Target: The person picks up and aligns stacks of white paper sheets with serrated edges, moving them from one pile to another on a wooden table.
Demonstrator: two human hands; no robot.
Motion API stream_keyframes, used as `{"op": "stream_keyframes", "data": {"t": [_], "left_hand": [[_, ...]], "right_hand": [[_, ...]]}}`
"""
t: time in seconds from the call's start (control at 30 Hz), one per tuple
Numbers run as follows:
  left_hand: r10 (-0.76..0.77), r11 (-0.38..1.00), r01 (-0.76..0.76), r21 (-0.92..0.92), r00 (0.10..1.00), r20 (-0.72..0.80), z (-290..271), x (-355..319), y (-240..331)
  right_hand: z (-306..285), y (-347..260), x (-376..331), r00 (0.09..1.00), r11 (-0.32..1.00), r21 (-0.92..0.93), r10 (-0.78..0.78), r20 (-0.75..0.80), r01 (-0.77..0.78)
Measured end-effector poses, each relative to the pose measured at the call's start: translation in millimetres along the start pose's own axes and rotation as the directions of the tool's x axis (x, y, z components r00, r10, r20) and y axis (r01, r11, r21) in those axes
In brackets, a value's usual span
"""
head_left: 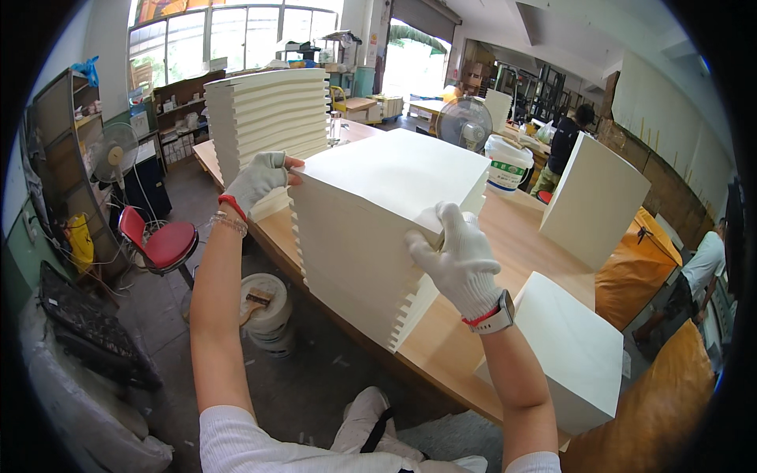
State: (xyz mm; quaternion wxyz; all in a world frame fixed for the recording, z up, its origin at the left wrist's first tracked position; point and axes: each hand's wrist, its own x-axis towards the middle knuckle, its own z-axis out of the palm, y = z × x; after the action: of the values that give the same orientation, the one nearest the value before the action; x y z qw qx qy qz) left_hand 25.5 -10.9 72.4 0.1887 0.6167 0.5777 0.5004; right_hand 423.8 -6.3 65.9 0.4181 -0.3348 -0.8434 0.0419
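Observation:
A tall stack of white sheets (355, 236), like paper or card, stands on the wooden table in front of me, its side edges stepped like teeth. My left hand (262, 180), in a white glove with bare fingertips, is closed on the stack's top left corner. At the top near corner, my right hand (457, 251) pinches the edge of the uppermost sheets, thumb in front and fingers curled over. It wears a similar glove and a watch. How many sheets the fingers hold is hidden.
Another tall stepped stack (268, 122) stands behind at left. White blocks of sheets lie at right (564, 347) and farther back (595, 201). A white bucket (507, 164) and fan (464, 124) stand beyond. A lidded pail (266, 307) with a brush and a red chair (162, 243) are at left. Two people are at right.

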Motion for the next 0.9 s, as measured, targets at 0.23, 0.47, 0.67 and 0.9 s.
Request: {"op": "stream_keyframes", "data": {"t": [0.23, 0.47, 0.67, 0.9], "left_hand": [[-0.005, 1.0, 0.004, 0.03, 0.999, 0.033, -5.2, 5.3, 0.2], [-0.039, 0.998, 0.038, -0.04, 0.999, -0.029, -0.9, 0.5, 0.4], [-0.034, 0.996, 0.034, -0.078, 0.999, -0.004, -2.8, 0.6, -2.4], [-0.02, 0.996, 0.016, -0.093, 0.999, -0.041, 8.8, -7.9, -6.3]], "right_hand": [[2.3, -2.2, -0.8, 1.0, 1.0, 0.007, 0.015, -0.023, -0.015], [10.7, -3.6, -1.6, 0.994, 0.997, -0.071, -0.009, -0.113, 0.001], [10.2, -7.1, -3.8, 0.994, 0.997, -0.075, 0.007, -0.109, -0.016], [15.1, -2.2, -18.1, 0.992, 0.993, -0.11, -0.047, -0.121, 0.034]]}}
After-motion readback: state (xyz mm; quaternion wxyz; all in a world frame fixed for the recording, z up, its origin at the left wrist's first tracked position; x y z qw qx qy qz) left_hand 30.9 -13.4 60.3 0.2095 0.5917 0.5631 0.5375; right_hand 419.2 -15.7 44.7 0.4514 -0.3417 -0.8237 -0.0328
